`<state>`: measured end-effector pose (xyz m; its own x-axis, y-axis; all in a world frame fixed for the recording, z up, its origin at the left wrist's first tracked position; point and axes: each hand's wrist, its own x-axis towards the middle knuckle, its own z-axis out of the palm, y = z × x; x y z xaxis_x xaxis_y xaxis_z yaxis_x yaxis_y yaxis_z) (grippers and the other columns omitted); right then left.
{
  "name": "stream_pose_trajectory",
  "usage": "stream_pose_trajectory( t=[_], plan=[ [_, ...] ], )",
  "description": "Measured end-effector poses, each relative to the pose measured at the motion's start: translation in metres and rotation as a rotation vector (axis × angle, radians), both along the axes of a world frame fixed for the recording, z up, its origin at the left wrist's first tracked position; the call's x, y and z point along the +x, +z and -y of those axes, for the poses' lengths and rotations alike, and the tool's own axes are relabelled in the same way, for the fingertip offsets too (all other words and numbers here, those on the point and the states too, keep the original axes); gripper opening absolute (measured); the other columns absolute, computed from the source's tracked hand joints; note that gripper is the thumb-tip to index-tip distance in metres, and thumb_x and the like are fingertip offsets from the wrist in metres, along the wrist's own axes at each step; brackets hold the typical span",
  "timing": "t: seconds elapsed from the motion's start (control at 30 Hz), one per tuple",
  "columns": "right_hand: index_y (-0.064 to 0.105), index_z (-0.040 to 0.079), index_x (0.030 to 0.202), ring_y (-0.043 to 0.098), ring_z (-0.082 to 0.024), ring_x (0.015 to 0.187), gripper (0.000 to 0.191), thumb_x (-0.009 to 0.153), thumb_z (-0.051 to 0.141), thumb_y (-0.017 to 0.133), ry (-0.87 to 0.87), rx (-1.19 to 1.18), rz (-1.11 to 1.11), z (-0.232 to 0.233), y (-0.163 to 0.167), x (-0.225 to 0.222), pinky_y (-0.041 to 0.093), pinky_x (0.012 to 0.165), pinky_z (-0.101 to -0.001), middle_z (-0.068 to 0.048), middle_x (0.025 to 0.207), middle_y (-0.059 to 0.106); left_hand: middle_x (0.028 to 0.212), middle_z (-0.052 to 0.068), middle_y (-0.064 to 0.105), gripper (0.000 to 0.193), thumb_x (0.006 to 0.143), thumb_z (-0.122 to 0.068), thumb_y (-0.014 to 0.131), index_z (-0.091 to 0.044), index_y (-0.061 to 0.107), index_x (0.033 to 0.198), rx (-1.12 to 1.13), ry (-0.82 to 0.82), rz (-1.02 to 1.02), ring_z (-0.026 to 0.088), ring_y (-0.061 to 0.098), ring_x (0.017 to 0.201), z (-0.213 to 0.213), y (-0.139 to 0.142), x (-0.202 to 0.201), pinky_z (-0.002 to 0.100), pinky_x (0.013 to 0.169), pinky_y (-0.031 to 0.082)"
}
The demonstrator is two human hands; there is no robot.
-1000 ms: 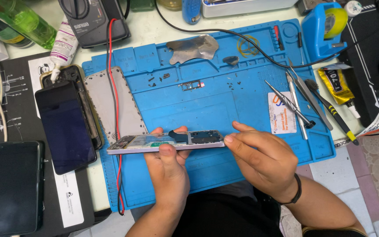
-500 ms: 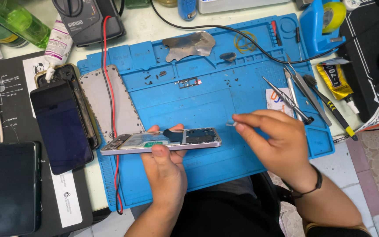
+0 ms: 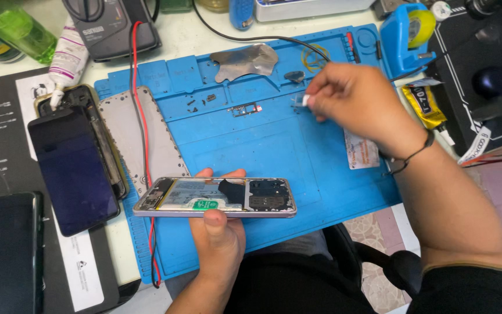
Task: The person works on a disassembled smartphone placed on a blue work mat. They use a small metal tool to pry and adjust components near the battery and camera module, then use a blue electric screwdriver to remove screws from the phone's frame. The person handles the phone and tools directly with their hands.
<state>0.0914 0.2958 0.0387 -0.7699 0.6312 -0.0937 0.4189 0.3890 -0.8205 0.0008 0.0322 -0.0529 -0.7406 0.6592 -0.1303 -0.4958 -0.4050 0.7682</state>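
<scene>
Gripping going on up front: opened phone (image 3: 216, 197), back cover off, insides showing, is clamped in left hand (image 3: 219, 232), thumb on near edge, fingertips curled over far edge, held low over blue repair mat (image 3: 262, 145). Farther out, small white bit (image 3: 306, 100) is pinched between thumb and fingertips of right hand (image 3: 358, 99), over mat's far right area. Loose screws (image 3: 198, 103) and metal shield (image 3: 244, 61) are left on mat. Dark screen (image 3: 74, 168) is parked off mat's left edge.
</scene>
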Motion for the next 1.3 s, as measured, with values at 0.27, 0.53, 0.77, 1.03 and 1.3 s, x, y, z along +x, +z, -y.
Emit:
stream_pose_trajectory(
  t=[0.27, 0.53, 0.77, 1.03, 1.3],
  plan=[
    [0.076, 0.004, 0.098, 0.064, -0.012, 0.061, 0.010, 0.089, 0.007, 0.078, -0.233, 0.176, 0.239, -0.040, 0.000, 0.037, 0.050, 0.056, -0.0271, -0.006, 0.072, 0.070, 0.133, 0.030, 0.057, 0.123, 0.074, -0.071, 0.080, 0.006, 0.022, 0.151, 0.030, -0.035, 0.031, 0.029, 0.058, 0.122, 0.000, 0.000, 0.000, 0.046, 0.110, 0.047],
    [0.075, 0.004, 0.094, 0.068, -0.015, 0.064, 0.021, 0.078, 0.012, 0.086, -0.164, 0.369, 0.244, -0.038, -0.023, 0.015, 0.053, 0.059, -0.0302, -0.007, 0.073, 0.072, 0.132, 0.030, 0.058, 0.125, 0.071, -0.074, 0.079, 0.005, 0.023, 0.151, -0.001, -0.022, 0.043, 0.030, 0.060, 0.120, 0.002, 0.004, -0.001, 0.047, 0.109, 0.048],
    [0.074, 0.005, 0.094, 0.074, -0.021, 0.072, 0.013, 0.085, 0.012, 0.080, 0.026, 0.491, 0.169, 0.012, 0.007, 0.025, 0.056, 0.065, -0.0336, -0.010, 0.081, 0.074, 0.131, 0.028, 0.058, 0.126, 0.067, -0.077, 0.078, 0.002, 0.023, 0.149, 0.001, -0.008, 0.086, 0.029, 0.058, 0.122, 0.002, 0.003, -0.003, 0.047, 0.110, 0.046],
    [0.068, 0.004, 0.092, 0.066, -0.029, 0.079, 0.019, 0.075, 0.011, 0.066, 0.506, 0.835, 0.077, 0.112, -0.030, 0.034, 0.055, 0.075, -0.0415, -0.010, 0.087, 0.065, 0.135, 0.022, 0.058, 0.110, 0.074, -0.073, 0.077, -0.006, 0.031, 0.149, 0.035, 0.013, 0.095, 0.028, 0.057, 0.125, 0.009, 0.003, -0.002, 0.048, 0.113, 0.044],
    [0.072, 0.002, 0.111, 0.064, -0.028, 0.081, 0.031, 0.082, 0.012, 0.068, 0.447, 0.942, 0.030, 0.111, -0.040, 0.036, 0.054, 0.072, -0.0394, -0.009, 0.086, 0.062, 0.138, 0.024, 0.055, 0.109, 0.077, -0.074, 0.074, -0.005, 0.030, 0.150, 0.002, 0.038, 0.068, 0.029, 0.055, 0.127, 0.010, 0.002, -0.002, 0.049, 0.113, 0.044]
  ],
)
